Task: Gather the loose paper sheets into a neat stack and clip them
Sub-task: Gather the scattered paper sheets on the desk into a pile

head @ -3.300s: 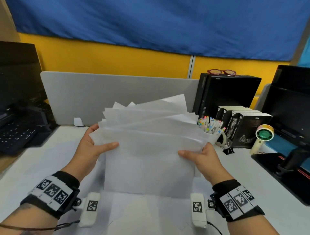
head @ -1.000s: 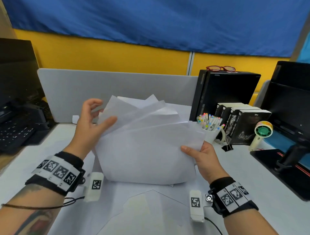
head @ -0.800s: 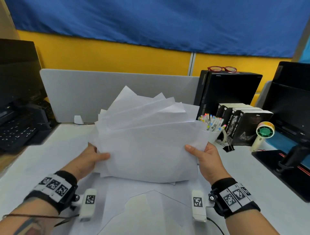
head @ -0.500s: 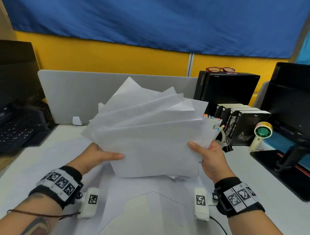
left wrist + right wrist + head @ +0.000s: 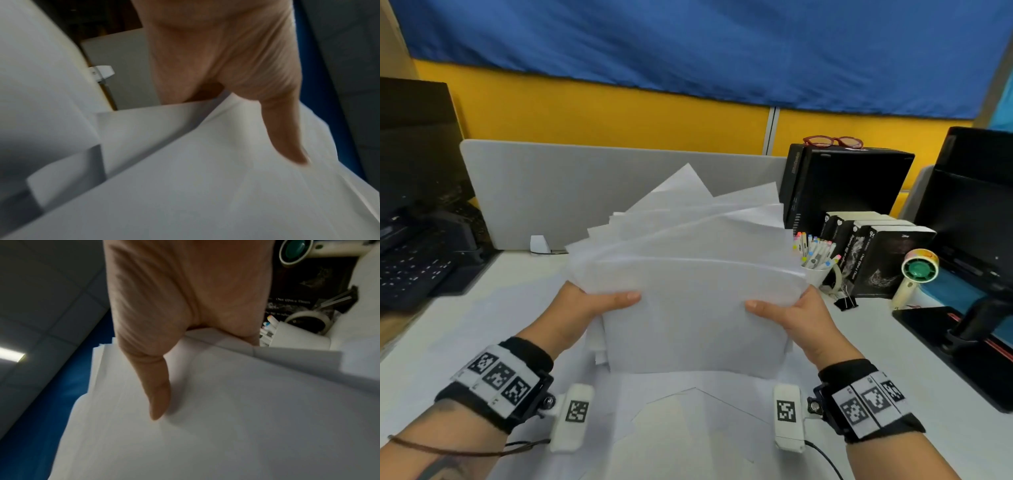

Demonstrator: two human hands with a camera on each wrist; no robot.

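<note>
Since the glimpse half a second back, both hands have slid lower on the paper sheets [image 5: 688,291], and the bundle has tipped so that its fanned far corners now lean toward the pen cup [image 5: 816,274] rather than spreading evenly. The left hand [image 5: 585,308] clamps the edge farthest from the pen cup, thumb flat across the front sheet, the other fingers hidden behind; the right hand [image 5: 796,317] clamps the edge nearest the cup in the same way, so the two hands stand apart with the whole bundle between them, held up off the desk [image 5: 876,359]. This reads as another jog in the squaring-up, and it is not finished: the far edges are staggered like a hand of cards, and sheet corners stick out unevenly below the left thumb. More loose paper lies flat on the desk beneath the bundle. The sheets are thin, plain white and matte, limp enough to bow slightly between the grips; the wrist views show smooth, unmarked faces and fine stepped edges under each thumb. A black binder clip [image 5: 844,303], small and glossy with wire handles, sits on the desk just beside the pen cup, untouched, so clipping remains ahead. Behind the cup stand dark, hard-edged boxes [image 5: 887,260] and a round-headed handheld fan [image 5: 917,270].
</note>
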